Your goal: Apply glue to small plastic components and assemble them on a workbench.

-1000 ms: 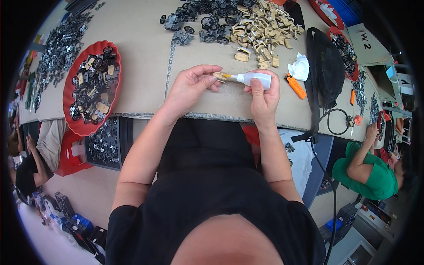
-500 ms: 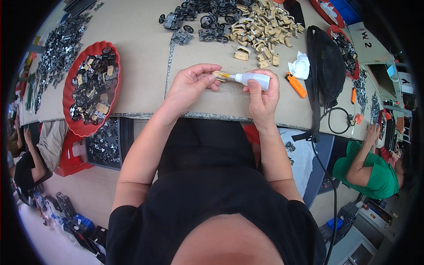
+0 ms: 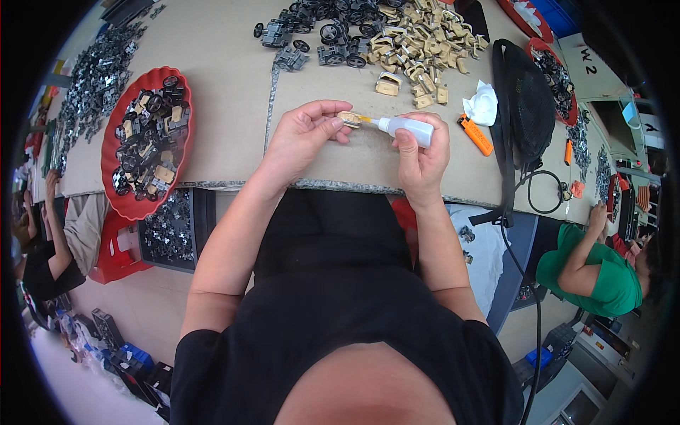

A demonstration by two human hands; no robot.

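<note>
Between the thumb and fingers of my left hand [image 3: 306, 134] is a small tan plastic part [image 3: 348, 119]. My right hand [image 3: 423, 157] is wrapped round a white squeeze bottle [image 3: 411, 129] with a yellowish nozzle, tilted so its tip points left. That tip is at or very near the tan part; whether they touch I cannot tell. Beyond my hands lies a heap of similar tan parts [image 3: 432, 46], with one tan part [image 3: 387, 83] apart at its near edge. Left of the heap are grey wheeled toy chassis [image 3: 343, 53].
A red scalloped tray [image 3: 185, 134] of assembled pieces stands at left, beside loose dark parts [image 3: 95, 92]. On the right lie an orange lighter [image 3: 476, 136], crumpled tissue [image 3: 482, 106] and a black bag [image 3: 531, 106] with a cable. Co-workers sit on both sides, one in a green shirt [image 3: 595, 276].
My left hand has turned the tan part slightly, so more of its tan face shows. The bottle has shifted only a little. Co-workers at both sides have moved their arms.
</note>
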